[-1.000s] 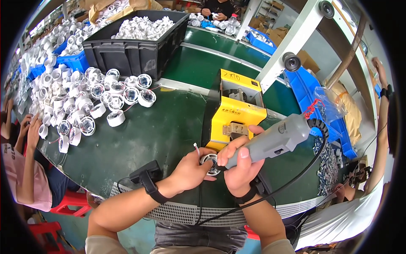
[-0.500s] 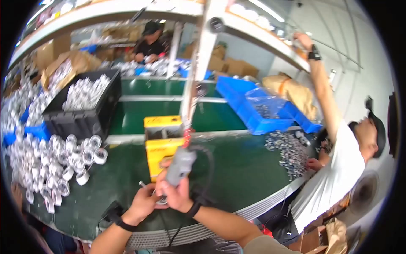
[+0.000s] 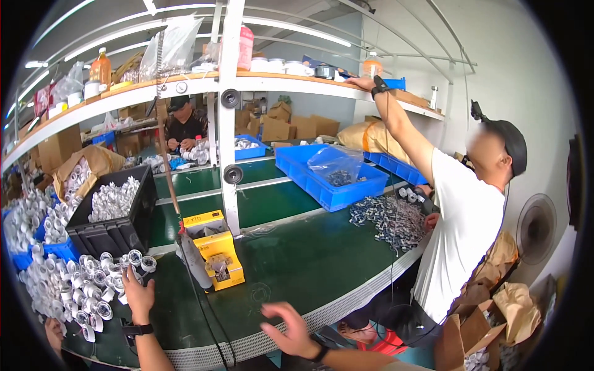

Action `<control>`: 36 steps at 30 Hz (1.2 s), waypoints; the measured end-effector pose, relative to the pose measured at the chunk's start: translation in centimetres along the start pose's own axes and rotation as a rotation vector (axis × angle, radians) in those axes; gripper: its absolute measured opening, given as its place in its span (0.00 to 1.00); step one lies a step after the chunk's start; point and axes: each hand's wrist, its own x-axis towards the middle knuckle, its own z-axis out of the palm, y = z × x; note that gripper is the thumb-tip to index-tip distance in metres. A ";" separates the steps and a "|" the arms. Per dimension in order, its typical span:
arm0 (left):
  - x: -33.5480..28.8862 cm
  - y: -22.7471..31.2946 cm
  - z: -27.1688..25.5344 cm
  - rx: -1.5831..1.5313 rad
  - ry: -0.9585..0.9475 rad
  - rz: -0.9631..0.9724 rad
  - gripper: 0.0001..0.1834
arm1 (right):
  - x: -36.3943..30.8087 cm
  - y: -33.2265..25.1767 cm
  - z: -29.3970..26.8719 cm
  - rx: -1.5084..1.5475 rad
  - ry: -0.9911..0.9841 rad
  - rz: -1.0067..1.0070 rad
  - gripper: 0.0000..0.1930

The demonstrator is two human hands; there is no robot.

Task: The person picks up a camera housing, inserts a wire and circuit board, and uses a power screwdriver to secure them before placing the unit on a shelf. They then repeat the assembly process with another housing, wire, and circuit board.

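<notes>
My left hand (image 3: 138, 298) reaches to the edge of a heap of white ring-shaped plastic parts (image 3: 93, 287) at the left, its fingers stretched out and apart. Whether the fingertips touch a part I cannot tell. Near the front edge of the green bench, my right hand (image 3: 289, 331) is in the air with spread fingers and holds nothing. A grey handheld power tool, seemingly an electric screwdriver (image 3: 193, 263), hangs from a coiled spring between my hands. Right beside it stands an open yellow box (image 3: 228, 263) with small metal pieces showing at its front opening.
A black crate (image 3: 117, 226) of white parts stands behind the heap. Toward the right are a blue tray (image 3: 334, 196) and a pile of small metallic parts (image 3: 387, 219). A co-worker (image 3: 464, 216) stands there, one arm on the overhead shelf (image 3: 297, 77). Another person sits far back.
My right hand has let go of the grey tool, which hangs by the yellow box. My hands have moved apart, the left toward the white parts. The view has shifted.
</notes>
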 end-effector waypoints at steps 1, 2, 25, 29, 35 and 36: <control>0.2 -0.4 0.6 -0.051 0.039 0.022 0.40 | -3.4 0.9 -1.6 -0.103 0.077 -0.043 0.20; 0.6 -0.4 0.6 -0.053 0.039 0.033 0.40 | -8.8 3.9 -3.5 -0.204 0.118 0.130 0.26; -39.8 23.4 11.0 0.039 -1.341 1.341 0.41 | -32.7 -0.2 -11.3 -0.614 -0.038 1.139 0.32; -40.5 25.1 11.0 0.144 -1.600 1.304 0.42 | -31.4 -2.0 -11.9 -0.619 -0.076 1.326 0.47; -41.4 23.4 16.1 -0.082 -1.611 1.387 0.38 | -31.2 -2.3 -12.4 -0.513 -0.098 1.337 0.53; -41.5 23.1 16.5 -0.089 -1.627 1.397 0.40 | -31.4 -2.0 -12.3 -0.513 -0.082 1.342 0.52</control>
